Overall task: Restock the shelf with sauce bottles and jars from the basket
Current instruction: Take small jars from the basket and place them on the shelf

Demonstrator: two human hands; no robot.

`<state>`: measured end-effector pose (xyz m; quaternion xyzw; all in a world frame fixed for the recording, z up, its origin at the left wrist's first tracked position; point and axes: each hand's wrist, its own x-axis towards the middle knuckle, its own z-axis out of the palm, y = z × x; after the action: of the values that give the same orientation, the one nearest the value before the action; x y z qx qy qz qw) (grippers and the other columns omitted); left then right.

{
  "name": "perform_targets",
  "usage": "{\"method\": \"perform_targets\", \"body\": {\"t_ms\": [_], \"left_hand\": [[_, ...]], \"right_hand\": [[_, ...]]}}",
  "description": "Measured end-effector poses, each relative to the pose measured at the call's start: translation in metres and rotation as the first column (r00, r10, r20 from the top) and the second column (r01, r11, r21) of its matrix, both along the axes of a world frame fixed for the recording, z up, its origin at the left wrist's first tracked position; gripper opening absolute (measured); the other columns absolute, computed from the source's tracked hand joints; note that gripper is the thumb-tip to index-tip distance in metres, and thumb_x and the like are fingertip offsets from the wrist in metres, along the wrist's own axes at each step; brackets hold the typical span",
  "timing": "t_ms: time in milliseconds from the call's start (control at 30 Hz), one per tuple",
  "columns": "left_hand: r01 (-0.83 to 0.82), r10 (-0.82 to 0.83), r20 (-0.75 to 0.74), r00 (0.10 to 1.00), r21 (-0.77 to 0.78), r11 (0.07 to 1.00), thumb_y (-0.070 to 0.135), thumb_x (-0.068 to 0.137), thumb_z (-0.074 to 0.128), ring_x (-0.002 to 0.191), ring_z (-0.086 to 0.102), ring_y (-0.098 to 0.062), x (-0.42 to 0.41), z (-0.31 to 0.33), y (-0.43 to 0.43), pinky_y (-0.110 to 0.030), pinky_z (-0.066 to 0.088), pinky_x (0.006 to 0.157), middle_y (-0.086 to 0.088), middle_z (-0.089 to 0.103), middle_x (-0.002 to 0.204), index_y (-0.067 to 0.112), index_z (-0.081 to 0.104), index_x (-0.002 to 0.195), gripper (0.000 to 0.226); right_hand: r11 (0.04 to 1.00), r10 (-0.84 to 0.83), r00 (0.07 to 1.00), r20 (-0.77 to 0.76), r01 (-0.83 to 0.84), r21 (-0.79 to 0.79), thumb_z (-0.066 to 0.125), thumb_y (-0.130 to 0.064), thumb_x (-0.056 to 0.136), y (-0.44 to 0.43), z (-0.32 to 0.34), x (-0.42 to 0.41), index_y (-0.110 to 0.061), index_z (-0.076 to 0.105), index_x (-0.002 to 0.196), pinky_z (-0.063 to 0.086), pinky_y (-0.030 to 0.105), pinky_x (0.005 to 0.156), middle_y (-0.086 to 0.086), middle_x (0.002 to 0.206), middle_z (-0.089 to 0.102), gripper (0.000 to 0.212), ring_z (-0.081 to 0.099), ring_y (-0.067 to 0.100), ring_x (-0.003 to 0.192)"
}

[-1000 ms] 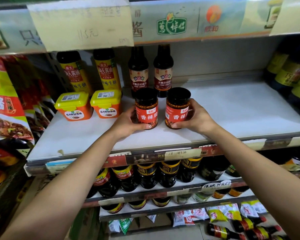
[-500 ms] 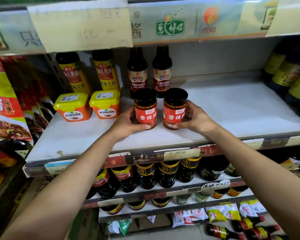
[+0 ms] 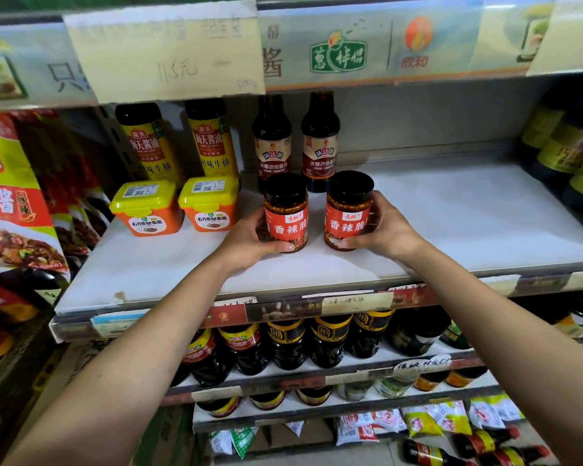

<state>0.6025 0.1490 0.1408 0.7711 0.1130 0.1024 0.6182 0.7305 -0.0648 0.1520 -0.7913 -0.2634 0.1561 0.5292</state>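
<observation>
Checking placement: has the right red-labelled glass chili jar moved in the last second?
No; the right red-labelled glass chili jar stays before the right dark brown bottle.

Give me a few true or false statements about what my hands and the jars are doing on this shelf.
1. The left hand grips the left red-labelled jar, the right hand the right jar. True.
2. Both jars have white lids. False: their lids are black.
3. Two orange tubs with yellow lids sit left of the jars. True.
4. The two dark bottles stand in front of the jars. False: they stand behind them.
</observation>
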Motion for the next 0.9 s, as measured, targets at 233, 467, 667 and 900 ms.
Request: {"method": "perform_targets", "body": {"t_ms": [233, 467, 667, 900], "left_hand": [[-0.045, 0.045, -0.012, 0.999, 0.042, 0.998, 0.007, 0.068, 0.076, 0.114, 0.051, -0.016, 0.006, 0.002, 0.002, -0.033, 0.041, 0.096, 0.001, 0.053, 0.122, 0.018, 0.038, 0.132, 0.076], [-0.052, 0.056, -0.057, 0.997, 0.067, 0.996, 0.004, 0.075, 0.070, 0.127, 0.044, -0.023, 0.012, 0.006, 0.009, -0.042, 0.035, 0.107, -0.010, 0.046, 0.139, 0.015, 0.030, 0.139, 0.076], [-0.140, 0.144, -0.037, 0.989, 0.095, 0.986, 0.013, 0.063, 0.082, 0.120, 0.050, -0.023, 0.015, 0.006, 0.000, -0.042, 0.040, 0.104, -0.007, 0.053, 0.131, 0.019, 0.038, 0.133, 0.083], [-0.245, 0.249, 0.011, 0.968, 0.227, 0.943, 0.021, 0.063, 0.082, 0.121, 0.049, -0.023, 0.023, 0.003, -0.002, -0.036, 0.039, 0.101, -0.006, 0.053, 0.133, 0.019, 0.040, 0.133, 0.082]], "right_hand": [[0.999, -0.024, 1.000, 0.006, 0.023, 0.026, 0.085, -0.014, 0.059, 0.014, -0.001, 0.006, -0.026, 0.039, 0.129, 0.044, 0.030, 0.090, -0.009, 0.113, 0.054, 0.085, 0.052, 0.012, 0.106], [1.000, -0.003, 1.000, 0.021, 0.002, 0.027, 0.085, -0.012, 0.059, 0.021, 0.001, 0.016, -0.025, 0.040, 0.128, 0.044, 0.027, 0.087, -0.010, 0.109, 0.056, 0.084, 0.054, 0.012, 0.104], [0.999, -0.005, 1.000, 0.030, 0.004, 0.032, 0.084, -0.012, 0.061, 0.027, 0.000, 0.020, -0.023, 0.038, 0.132, 0.044, 0.036, 0.098, -0.001, 0.123, 0.055, 0.086, 0.053, 0.017, 0.113], [0.997, 0.017, 1.000, 0.003, -0.017, 0.081, 0.085, -0.014, 0.060, 0.032, -0.003, 0.025, -0.023, 0.036, 0.133, 0.044, 0.046, 0.101, 0.003, 0.129, 0.054, 0.088, 0.052, 0.021, 0.118]]}}
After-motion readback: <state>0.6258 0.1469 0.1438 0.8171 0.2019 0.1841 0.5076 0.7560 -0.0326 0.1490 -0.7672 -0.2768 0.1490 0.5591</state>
